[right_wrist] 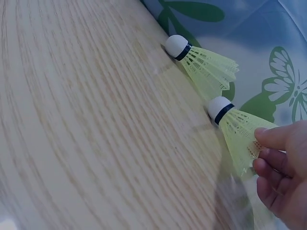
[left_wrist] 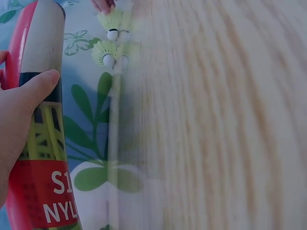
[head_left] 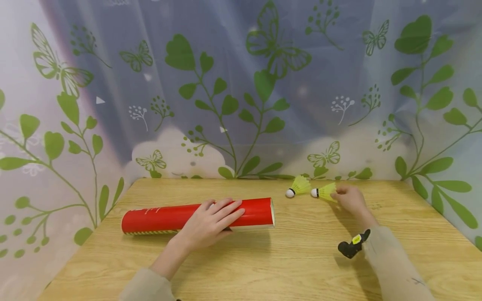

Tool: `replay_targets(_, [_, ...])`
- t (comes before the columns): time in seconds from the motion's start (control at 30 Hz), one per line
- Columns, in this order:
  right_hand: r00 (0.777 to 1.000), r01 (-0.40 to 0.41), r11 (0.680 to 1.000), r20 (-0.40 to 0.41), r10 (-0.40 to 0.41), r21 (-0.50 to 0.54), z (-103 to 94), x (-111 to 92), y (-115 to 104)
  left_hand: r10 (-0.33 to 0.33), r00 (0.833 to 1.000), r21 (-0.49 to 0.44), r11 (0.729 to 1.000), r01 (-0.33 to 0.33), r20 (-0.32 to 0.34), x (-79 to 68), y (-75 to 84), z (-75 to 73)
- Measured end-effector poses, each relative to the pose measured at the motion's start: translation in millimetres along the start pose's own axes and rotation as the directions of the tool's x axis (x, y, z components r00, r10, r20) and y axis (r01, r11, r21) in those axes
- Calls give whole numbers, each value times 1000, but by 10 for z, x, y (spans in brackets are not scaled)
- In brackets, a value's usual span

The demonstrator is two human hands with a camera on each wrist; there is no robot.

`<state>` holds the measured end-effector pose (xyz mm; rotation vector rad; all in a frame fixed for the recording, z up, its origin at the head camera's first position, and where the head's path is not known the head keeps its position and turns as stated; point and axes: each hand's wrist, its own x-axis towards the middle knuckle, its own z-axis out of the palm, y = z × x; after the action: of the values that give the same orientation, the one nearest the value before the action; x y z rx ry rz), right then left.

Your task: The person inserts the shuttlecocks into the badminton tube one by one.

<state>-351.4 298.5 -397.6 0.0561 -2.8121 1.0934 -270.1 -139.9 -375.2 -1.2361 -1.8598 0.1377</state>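
My left hand grips a red shuttlecock tube around its right half, the fingers over the top and the thumb against its printed side in the left wrist view. The tube lies sideways, its pale-rimmed end pointing right. At the back right, my right hand pinches the skirt edge of a yellow shuttlecock between thumb and fingers. That shuttlecock's white cork with a dark band points left. Just left of it lies a second yellow shuttlecock, its cork turned toward the front left.
Both arms reach over a light wood table. Behind its back edge hangs a curtain printed with green leaves and butterflies. A black strap piece with a yellow label sits at the right wrist.
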Motion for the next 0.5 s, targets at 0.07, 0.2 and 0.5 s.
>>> replay_targets(0.07, [1000,-14,1000,-10,14,4,-13,-19,-5,-4,1000,-7,1000,4,-2,0,2,3])
replay_targets(0.2, [999,-26,1000,-30,27,7,-42,-60,-17,-8,1000,-12,1000,8,-3,-5,5,14])
replay_targets(0.5, [998,-14,997,-56,18,78,-141,-248,-92,-12,1000,-10,1000,12,-7,-6,2,17])
